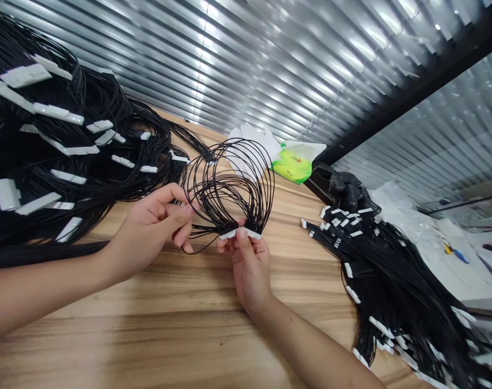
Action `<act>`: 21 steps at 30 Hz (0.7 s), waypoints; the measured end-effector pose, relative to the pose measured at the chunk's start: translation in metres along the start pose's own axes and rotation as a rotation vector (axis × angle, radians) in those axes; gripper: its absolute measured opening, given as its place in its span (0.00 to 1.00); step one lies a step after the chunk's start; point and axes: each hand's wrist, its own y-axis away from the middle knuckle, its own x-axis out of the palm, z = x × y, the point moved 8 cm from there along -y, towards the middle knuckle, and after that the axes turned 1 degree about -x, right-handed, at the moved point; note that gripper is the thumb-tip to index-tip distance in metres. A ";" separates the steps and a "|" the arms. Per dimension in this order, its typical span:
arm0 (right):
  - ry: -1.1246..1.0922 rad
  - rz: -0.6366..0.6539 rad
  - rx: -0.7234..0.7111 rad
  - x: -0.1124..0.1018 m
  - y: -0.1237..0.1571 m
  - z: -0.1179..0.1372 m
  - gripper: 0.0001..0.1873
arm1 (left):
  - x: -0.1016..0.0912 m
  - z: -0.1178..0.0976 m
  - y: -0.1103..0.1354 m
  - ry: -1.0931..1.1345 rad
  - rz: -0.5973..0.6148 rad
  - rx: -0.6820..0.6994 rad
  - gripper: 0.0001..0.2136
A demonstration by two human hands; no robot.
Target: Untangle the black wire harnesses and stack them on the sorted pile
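Near the middle, a wire harness [266,186] of thin black wires loops upward in a wide ring. Its two white connectors [252,233] lie end to end, pinched between the thumb and fingers of my right hand [250,265]. To the left, my left hand [157,224] is closed at the side of the loop, its thumb and index finger pinched together on black wire. One strand bows down from that hand towards the connectors. Which wires the left fingers grip is partly hidden.
A large heap of black harnesses [95,189] with white connectors fills the left. Another pile [392,275] hangs over the right side of the wooden table [181,324]. Behind the loop are white paper [246,135] and a green tissue pack [292,165], against a corrugated metal wall [230,59].
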 end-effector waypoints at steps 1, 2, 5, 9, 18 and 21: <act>0.007 -0.003 0.000 0.000 0.000 0.000 0.09 | 0.000 0.000 0.000 0.000 -0.001 0.000 0.10; 0.013 -0.005 0.002 -0.001 0.000 0.000 0.09 | -0.001 0.000 -0.001 0.001 -0.003 0.000 0.10; 0.030 -0.005 0.013 -0.001 0.001 -0.001 0.09 | -0.003 0.000 -0.003 0.026 -0.038 -0.012 0.08; 0.079 0.031 0.013 0.003 0.005 0.000 0.11 | -0.006 0.000 -0.005 0.089 -0.088 -0.028 0.11; 0.030 -0.009 0.002 -0.002 0.002 0.001 0.08 | 0.010 -0.001 0.004 -0.189 0.105 0.043 0.07; 0.021 -0.005 -0.013 -0.001 0.001 0.003 0.07 | 0.013 0.009 0.008 -0.444 0.171 0.026 0.07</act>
